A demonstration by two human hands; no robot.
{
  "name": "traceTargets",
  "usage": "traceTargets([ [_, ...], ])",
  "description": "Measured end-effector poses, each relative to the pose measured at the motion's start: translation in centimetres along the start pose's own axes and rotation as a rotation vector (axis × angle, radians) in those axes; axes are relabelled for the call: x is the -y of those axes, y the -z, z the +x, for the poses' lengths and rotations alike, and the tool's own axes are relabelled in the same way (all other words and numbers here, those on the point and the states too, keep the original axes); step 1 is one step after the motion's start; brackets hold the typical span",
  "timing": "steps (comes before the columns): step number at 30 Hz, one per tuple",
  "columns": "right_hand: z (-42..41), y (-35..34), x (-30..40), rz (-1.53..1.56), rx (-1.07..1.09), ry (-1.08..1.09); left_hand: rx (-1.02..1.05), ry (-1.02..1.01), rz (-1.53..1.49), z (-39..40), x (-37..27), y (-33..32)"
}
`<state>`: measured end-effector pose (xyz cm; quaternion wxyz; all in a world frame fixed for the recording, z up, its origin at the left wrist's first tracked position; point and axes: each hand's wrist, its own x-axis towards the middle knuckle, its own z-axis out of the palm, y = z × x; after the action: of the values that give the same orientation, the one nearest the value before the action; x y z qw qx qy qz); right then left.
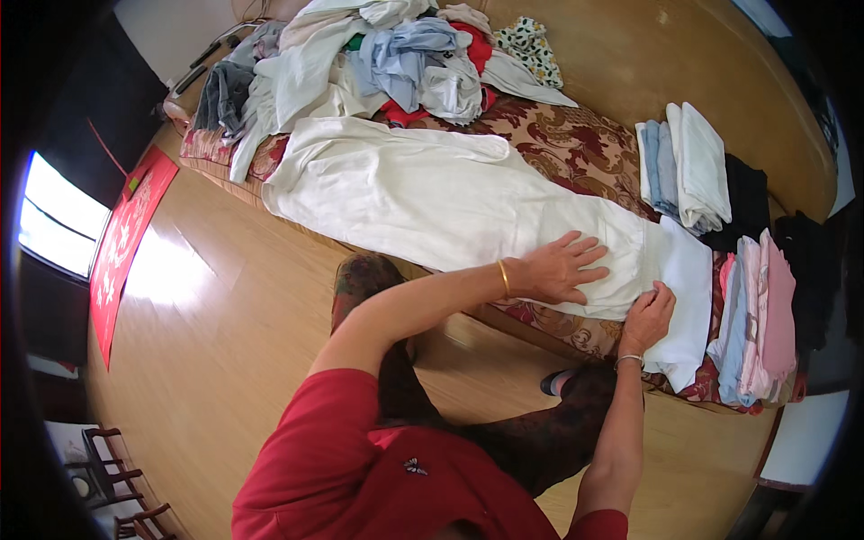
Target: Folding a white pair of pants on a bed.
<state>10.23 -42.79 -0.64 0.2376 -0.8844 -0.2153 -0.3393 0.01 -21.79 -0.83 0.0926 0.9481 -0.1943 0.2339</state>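
A long white garment (432,196), perhaps trousers or a skirt, lies spread lengthwise on the patterned sofa seat (580,145). Its gathered waistband (649,253) is at the right end. My left hand (563,268) rests flat on the cloth just left of the waistband, fingers spread. At the near corner of the waistband, my right hand (649,317) has its fingers curled on the edge. Beneath that end and out to the right lies another white cloth (685,297), flat on the seat.
Folded clothes (688,162) stand at the sofa's back right, and a pink and blue folded stack (763,317) at its right end. Black clothing (803,270) lies beyond. A loose heap of clothes (398,61) covers the far left. The sofa's front edge (324,233) runs before my knees.
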Motion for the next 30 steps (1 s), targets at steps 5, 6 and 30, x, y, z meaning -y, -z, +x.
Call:
traceTargets([
  [5,0.1,0.1,-0.3,-0.021,0.000,0.004,-0.015,0.035,0.060,-5.3,5.3,3.0],
  [6,0.2,0.1,-0.3,-0.027,-0.011,0.021,0.049,0.108,0.104,-6.7,6.6,4.0],
  [30,0.3,0.0,-0.2,-0.029,-0.005,-0.006,-0.140,1.015,0.442,-16.5,13.0,9.3],
])
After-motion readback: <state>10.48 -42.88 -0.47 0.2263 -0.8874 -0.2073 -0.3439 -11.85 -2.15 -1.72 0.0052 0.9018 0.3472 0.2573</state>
